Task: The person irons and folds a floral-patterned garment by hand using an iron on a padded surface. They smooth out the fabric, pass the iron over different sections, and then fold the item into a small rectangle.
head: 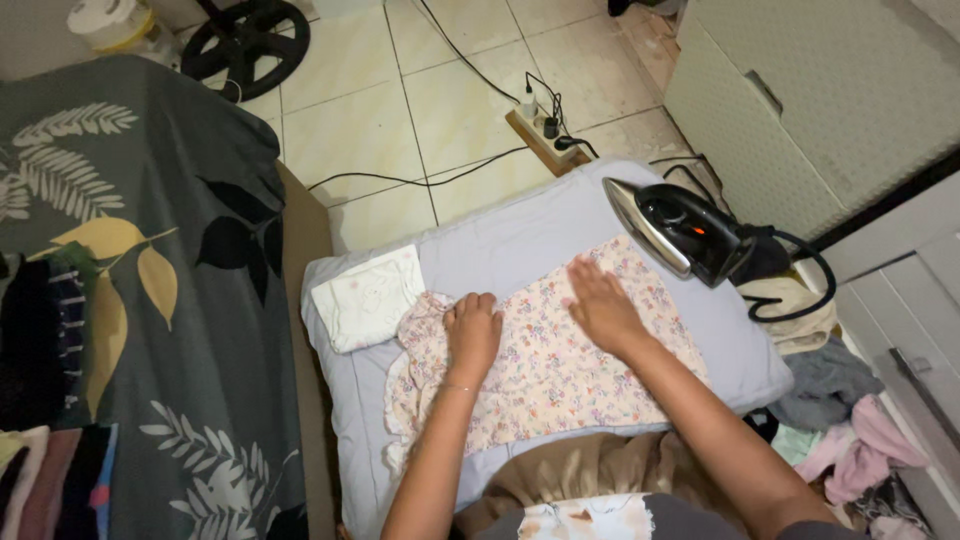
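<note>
- Bed cover (pixel 150 330): the dark grey spread with pale and yellow leaf print fills the left of your view, with folded dark and striped clothes lying on its near left edge.
- Tiled floor (pixel 350 120): pale tiles at the far side, crossed by black cables that run to a power strip (pixel 545 128) just beyond the pad.
- Ironing pad (pixel 500 245): a pale blue-grey cushion in the centre, bearing everything you are working on.
- Floral garment (pixel 560 370): a cream cloth with small pink flowers lies spread flat across the middle of the pad, its left part bunched into folds.
- Clothes heap (pixel 850 440): grey, pink and pale green pieces lie loose on the floor at the near right.
- Iron (pixel 680 230): the black iron stands on its heel at the far right corner of the pad, soleplate facing left, just beyond the garment's edge.
- Folded white cloth (pixel 368 298): it rests on the pad's left side, just beside the bunched end of the garment.
- Right hand (pixel 602 305): your palm lies flat with fingers spread, pressing the garment and holding nothing.
- Left hand (pixel 472 330): your fingers are curled down onto the bunched left part of the garment; you cannot tell whether they pinch the cloth.
</note>
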